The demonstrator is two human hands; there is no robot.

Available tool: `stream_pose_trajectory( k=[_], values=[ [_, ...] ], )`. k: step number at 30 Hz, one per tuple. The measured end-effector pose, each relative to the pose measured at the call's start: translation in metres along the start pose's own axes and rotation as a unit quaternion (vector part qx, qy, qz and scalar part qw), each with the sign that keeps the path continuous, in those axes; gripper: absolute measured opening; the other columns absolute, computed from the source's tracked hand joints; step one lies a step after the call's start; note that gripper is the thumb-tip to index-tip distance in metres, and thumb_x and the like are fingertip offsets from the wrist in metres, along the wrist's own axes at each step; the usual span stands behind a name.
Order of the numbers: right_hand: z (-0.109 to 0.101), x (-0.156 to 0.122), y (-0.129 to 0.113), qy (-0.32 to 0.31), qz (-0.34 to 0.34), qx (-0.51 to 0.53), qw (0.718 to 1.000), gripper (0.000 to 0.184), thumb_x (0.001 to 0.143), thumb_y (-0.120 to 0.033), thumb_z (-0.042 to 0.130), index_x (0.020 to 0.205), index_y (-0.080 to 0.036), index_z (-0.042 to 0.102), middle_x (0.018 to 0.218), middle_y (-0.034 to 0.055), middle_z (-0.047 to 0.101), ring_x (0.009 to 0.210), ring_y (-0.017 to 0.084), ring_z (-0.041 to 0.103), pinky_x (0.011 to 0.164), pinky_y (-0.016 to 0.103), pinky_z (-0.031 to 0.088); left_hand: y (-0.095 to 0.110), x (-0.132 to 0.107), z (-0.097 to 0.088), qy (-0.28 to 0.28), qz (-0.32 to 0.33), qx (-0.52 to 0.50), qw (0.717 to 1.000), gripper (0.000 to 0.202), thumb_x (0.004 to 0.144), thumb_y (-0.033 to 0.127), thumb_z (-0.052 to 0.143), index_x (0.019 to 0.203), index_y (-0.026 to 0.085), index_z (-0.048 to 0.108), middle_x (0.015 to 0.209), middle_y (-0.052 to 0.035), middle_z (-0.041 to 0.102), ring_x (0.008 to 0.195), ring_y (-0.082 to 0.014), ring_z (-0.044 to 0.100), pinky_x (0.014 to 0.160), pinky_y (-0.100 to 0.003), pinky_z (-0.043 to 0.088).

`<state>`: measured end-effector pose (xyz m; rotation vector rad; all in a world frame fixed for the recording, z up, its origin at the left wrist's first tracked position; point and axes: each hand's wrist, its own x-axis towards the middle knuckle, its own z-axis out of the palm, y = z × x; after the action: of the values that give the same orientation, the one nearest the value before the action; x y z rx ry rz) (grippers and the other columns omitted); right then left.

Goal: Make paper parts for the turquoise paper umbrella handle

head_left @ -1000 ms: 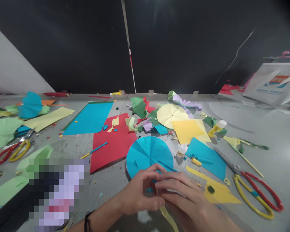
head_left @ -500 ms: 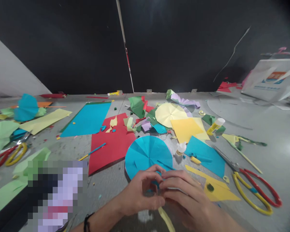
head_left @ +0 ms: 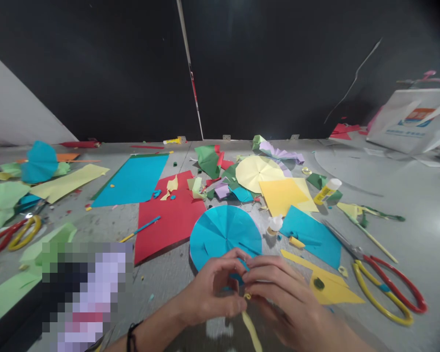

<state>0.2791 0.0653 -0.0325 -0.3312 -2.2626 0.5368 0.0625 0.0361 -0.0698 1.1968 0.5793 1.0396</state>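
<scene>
My left hand (head_left: pixel 220 286) and my right hand (head_left: pixel 280 286) meet at the front centre, fingertips close together. Between them is a narrow pale-yellow paper strip (head_left: pixel 252 332), its upper end curled into a small coil (head_left: pixel 247 296) and its tail hanging down. Both hands are closed in a pinch on this strip. Just beyond my fingers lies a folded blue paper disc (head_left: pixel 225 230), partly covered by my hands. A small white-capped glue bottle (head_left: pixel 274 225) stands right of the disc.
Red paper (head_left: pixel 168 220) and blue paper (head_left: pixel 132 181) lie to the left. Scissors (head_left: pixel 374 274) and a glue stick (head_left: pixel 327 191) are on the right, with yellow scraps (head_left: pixel 330 283). A cream disc (head_left: pixel 258 172) lies behind. A white bag (head_left: pixel 407 122) stands far right; other scissors (head_left: pixel 22 232) lie left.
A small yellow coil now shows between my fingertips, where it was hidden before. The strip's tail has shifted slightly. Both hands stay in nearly the same place.
</scene>
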Motion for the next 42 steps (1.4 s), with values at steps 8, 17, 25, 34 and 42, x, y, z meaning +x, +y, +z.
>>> stream_pose_trajectory(
  k=[8,17,25,34,42],
  values=[
    [-0.001,0.004,-0.003,-0.009,0.005,0.013,1.000,0.023,0.098,-0.002,0.064,0.118,-0.012,0.066,0.115,0.0122,0.075,0.122,0.023,0.063,0.110,0.035,0.055,0.004,0.002,0.004,0.021,0.000,0.000,1.000,0.032,0.082,0.037,0.088,0.093,0.019,0.064,0.113,-0.0055,0.051,0.106,-0.0198,0.053,0.076,-0.025,0.044],
    [0.000,0.003,-0.001,-0.006,0.005,0.000,1.000,0.024,0.100,-0.002,0.061,0.121,-0.013,0.066,0.114,0.0119,0.076,0.120,0.024,0.066,0.107,0.038,0.058,0.008,0.001,0.002,0.011,-0.012,-0.009,1.000,0.033,0.084,0.039,0.087,0.097,0.019,0.066,0.117,-0.0068,0.050,0.104,-0.0202,0.053,0.076,-0.025,0.044],
    [-0.001,0.004,-0.003,0.000,0.007,-0.010,1.000,0.021,0.101,-0.005,0.059,0.119,-0.013,0.067,0.111,0.0129,0.076,0.119,0.025,0.068,0.105,0.038,0.060,0.006,0.001,0.001,0.005,-0.014,-0.011,1.000,0.031,0.086,0.043,0.084,0.096,0.019,0.068,0.117,-0.0067,0.050,0.106,-0.0214,0.054,0.079,-0.028,0.047],
    [0.000,0.003,-0.002,-0.011,0.007,-0.003,1.000,0.023,0.100,-0.003,0.061,0.120,-0.012,0.066,0.114,0.0133,0.075,0.122,0.024,0.065,0.109,0.037,0.057,0.011,0.003,0.004,0.005,-0.019,-0.011,1.000,0.033,0.085,0.045,0.084,0.091,0.018,0.066,0.114,-0.0065,0.050,0.104,-0.0209,0.052,0.086,-0.031,0.046],
    [0.001,0.003,-0.002,-0.019,0.010,0.000,1.000,0.024,0.100,-0.003,0.062,0.121,-0.014,0.065,0.116,0.0122,0.075,0.122,0.024,0.065,0.109,0.039,0.057,0.014,0.005,0.008,-0.002,-0.026,-0.006,1.000,0.035,0.084,0.046,0.084,0.089,0.017,0.064,0.108,-0.0060,0.049,0.102,-0.0222,0.050,0.085,-0.032,0.045]
  ],
)
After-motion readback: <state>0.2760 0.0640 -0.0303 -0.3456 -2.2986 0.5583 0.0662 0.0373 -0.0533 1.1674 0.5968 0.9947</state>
